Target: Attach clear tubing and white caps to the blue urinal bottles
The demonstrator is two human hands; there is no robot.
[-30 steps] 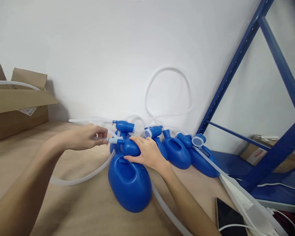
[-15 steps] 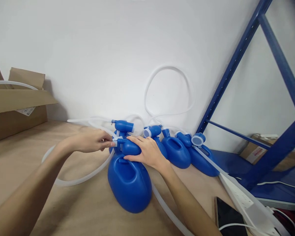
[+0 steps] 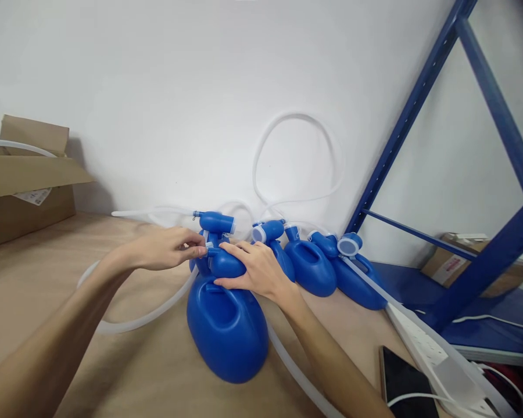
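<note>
Front bottle: my landmark (image 3: 226, 354), glossy deep blue plastic, plump and rounded, lying on the brown tabletop (image 3: 139, 383) with its broad base toward me and a long oval handle recess (image 3: 220, 307) facing up.
Rounded head: a smooth blue bulb (image 3: 227, 265) at the far end of the front bottle, its narrow spout (image 3: 212, 252) pointing left.
My left hand: just left of the front bottle's far end (image 3: 176, 248), back upward, thumb and forefinger pinching the tip of the spout; whether any tubing sits between them, I can't tell.
My right hand: above the front bottle's far end (image 3: 259, 269), fingers spread over the top of the rounded head, thumb set apart along its near side, holding it.
My forearms: the left (image 3: 72, 334) slants up from left of the front bottle, the right (image 3: 326, 348) from its right.
Curved tube: translucent white (image 3: 157, 313), bowing out left of the front bottle.
Second blue head: just behind the front bottle (image 3: 217, 222), lying sideways, pale rim on its right end.
Other bottles: blue too (image 3: 316, 270), right of the front bottle and farther back.
Phone: well to the front bottle's right (image 3: 403, 377), dark screen up.
</note>
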